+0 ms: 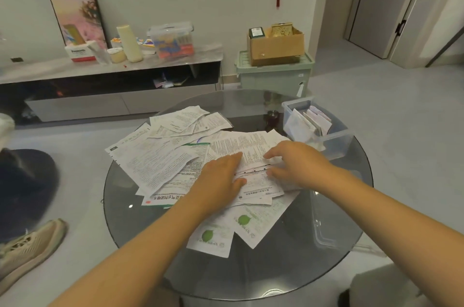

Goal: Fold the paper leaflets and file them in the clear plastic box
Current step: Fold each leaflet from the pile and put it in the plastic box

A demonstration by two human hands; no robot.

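**Both hands flat on one leaflet amid the pile**

A round glass table [288,269] carries a loose heap of paper leaflets [160,156], overlapping so that most are partly hidden and their print is too small to read. At the far right edge stands the clear plastic box [336,141], folded papers filed upright inside; its near wall blurs into the glass. Near centre, the left hand [221,178] presses a white leaflet [251,156] with straight fingers. The right hand [293,163] rests on it too, its fingers extended, gripping nothing.
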